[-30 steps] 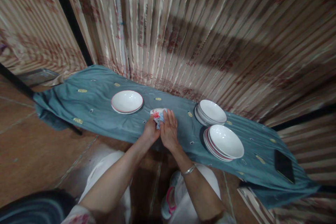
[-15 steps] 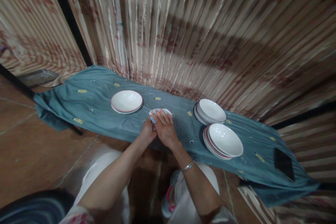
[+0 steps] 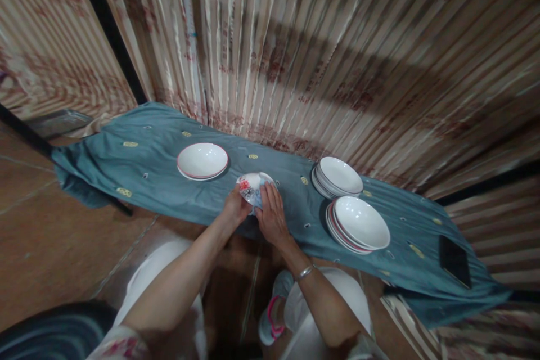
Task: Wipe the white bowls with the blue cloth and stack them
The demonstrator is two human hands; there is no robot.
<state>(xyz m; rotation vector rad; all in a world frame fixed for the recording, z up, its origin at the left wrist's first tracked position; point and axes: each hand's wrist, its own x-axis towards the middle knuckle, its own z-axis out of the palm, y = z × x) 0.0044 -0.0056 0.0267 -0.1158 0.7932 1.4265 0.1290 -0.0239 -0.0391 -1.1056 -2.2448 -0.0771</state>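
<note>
My left hand (image 3: 235, 211) grips the near left rim of a small white bowl (image 3: 265, 179) tilted above a teal cloth (image 3: 160, 180). My right hand (image 3: 272, 215) presses a patterned rag (image 3: 250, 188), white with red and blue, into the bowl with its fingers curled on it. A single white bowl with a pink rim (image 3: 202, 160) lies to the left. On the right stand two stacks: white plates (image 3: 337, 177) behind, and pink-rimmed bowls (image 3: 358, 225) in front.
The teal cloth covers a long narrow bench against a striped curtain (image 3: 295, 56). A dark phone (image 3: 454, 260) lies at the bench's right end. A metal tray (image 3: 59, 122) shows at far left. Brown tiled floor (image 3: 54, 242) and my knees lie below.
The rag and my right hand shifted inside the small bowl, first spread over it, now drawn back to its near side. The bowl has tilted a little. The other dishes have not moved.
</note>
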